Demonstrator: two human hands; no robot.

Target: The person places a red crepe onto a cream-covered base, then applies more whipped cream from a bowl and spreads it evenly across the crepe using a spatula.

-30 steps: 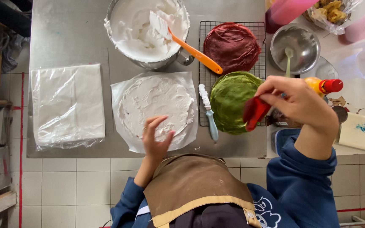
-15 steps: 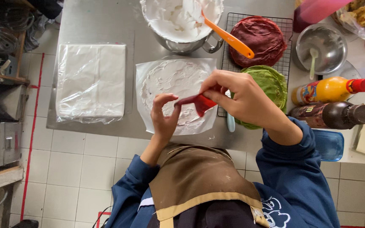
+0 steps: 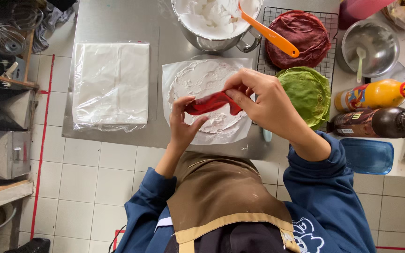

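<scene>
While both hands meet above the steel table (image 3: 165, 42), one red crepe (image 3: 209, 103) is the item in work.

Item held: red crepe, thin and soft, bunched into a drooping strip. It hangs over the cream-spread sheet (image 3: 198, 82), not yet laid on it.

Right hand (image 3: 263, 103): fingers pinched together on the right end of the crepe.

Left hand (image 3: 183, 124): thumb and fingertips closed on the left end, remaining fingers loosely curled below.

Beneath: white sheet of paper carrying a round smear of cream, lying near the table's front edge.

Behind: metal bowl (image 3: 212, 42) of white cream, orange spatula (image 3: 270, 35) leaning out of it.

Right side: wire rack (image 3: 329, 18) with a stack of dark red crepes (image 3: 301, 35); green crepes (image 3: 308, 91) just beside the right hand; small steel bowl (image 3: 371, 44) with a spoon; yellow squeeze bottle (image 3: 373, 93) and brown bottle (image 3: 378, 122) lying side by side.

Left side: stack of white sheets in plastic (image 3: 111, 84).

Step judged in hand: opening the crepe out between the two hands. Next move, as a judgement, calls for a gentle, even pull so the thin disc spreads flat without tearing, then centring over the cream circle.
</scene>
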